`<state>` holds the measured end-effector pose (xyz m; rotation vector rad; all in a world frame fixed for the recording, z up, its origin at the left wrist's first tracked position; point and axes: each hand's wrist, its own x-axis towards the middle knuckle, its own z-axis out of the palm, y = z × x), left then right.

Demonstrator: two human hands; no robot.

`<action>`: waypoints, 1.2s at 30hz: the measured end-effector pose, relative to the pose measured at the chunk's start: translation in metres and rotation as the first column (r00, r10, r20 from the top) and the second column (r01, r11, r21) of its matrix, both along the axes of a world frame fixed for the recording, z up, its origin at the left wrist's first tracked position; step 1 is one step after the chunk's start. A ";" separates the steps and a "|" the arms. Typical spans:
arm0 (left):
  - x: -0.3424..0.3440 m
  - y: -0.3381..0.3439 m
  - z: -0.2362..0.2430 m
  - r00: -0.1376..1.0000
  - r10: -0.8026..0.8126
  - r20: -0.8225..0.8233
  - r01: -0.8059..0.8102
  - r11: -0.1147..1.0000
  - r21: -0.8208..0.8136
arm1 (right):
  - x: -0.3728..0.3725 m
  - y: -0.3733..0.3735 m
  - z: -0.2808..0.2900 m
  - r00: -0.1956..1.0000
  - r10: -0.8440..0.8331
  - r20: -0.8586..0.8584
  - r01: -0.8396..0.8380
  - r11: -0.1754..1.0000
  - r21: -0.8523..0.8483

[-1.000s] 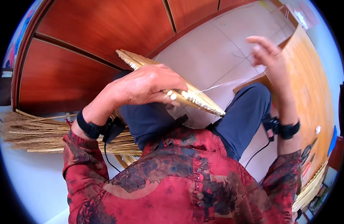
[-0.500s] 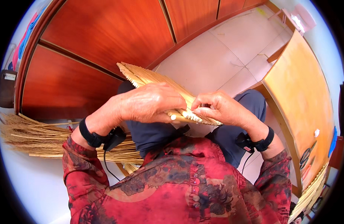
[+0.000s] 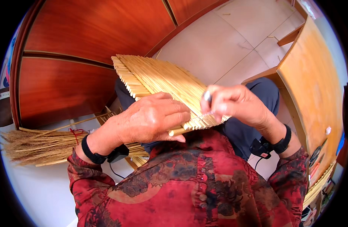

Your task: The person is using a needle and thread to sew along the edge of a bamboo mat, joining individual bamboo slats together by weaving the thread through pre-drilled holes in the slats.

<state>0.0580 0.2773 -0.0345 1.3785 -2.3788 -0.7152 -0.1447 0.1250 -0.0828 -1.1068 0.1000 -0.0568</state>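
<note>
A mat of pale yellow plant stalks [image 3: 162, 72] laid side by side spans my lap, its cut ends showing in uneven rows. My left hand [image 3: 151, 115] is closed over its near left edge, fingers on top and thumb below, beside a thicker stalk [image 3: 176, 132] whose cut end sticks out. Just above the mat's near right edge, my right hand [image 3: 234, 104] is pinched, with a silvery ring or thimble [image 3: 207, 97] on one finger. What the pinch holds, if anything, is too small to tell. A thin pale line crosses the stalks between the hands.
Bundled stalks with brushy heads [image 3: 41, 145], tied with red string, lie at my left. A wooden table [image 3: 313, 83] stands at my right with dark scissors [image 3: 315, 154] on it. Red-brown cabinet panels [image 3: 94, 26] rise ahead, beside a tiled floor [image 3: 238, 34].
The mat has tilted so that more of its flat face shows. My right hand has lifted slightly and turned into a tighter pinch. My left hand has shifted a little lower.
</note>
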 end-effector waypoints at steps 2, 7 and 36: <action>0.001 -0.002 -0.002 1.000 -0.001 -0.023 0.001 1.000 -0.010 | 0.013 0.009 0.004 0.972 -0.217 0.091 0.214 0.976 0.044; -0.002 -0.003 -0.005 0.998 -0.003 -0.061 -0.002 0.997 -0.080 | 0.021 0.019 0.012 0.999 -0.028 0.027 0.009 0.843 0.539; 0.014 0.045 -0.019 0.962 0.230 0.149 -0.208 0.967 -0.149 | -0.086 -0.075 0.031 0.915 -0.113 -0.389 -0.187 0.735 -0.652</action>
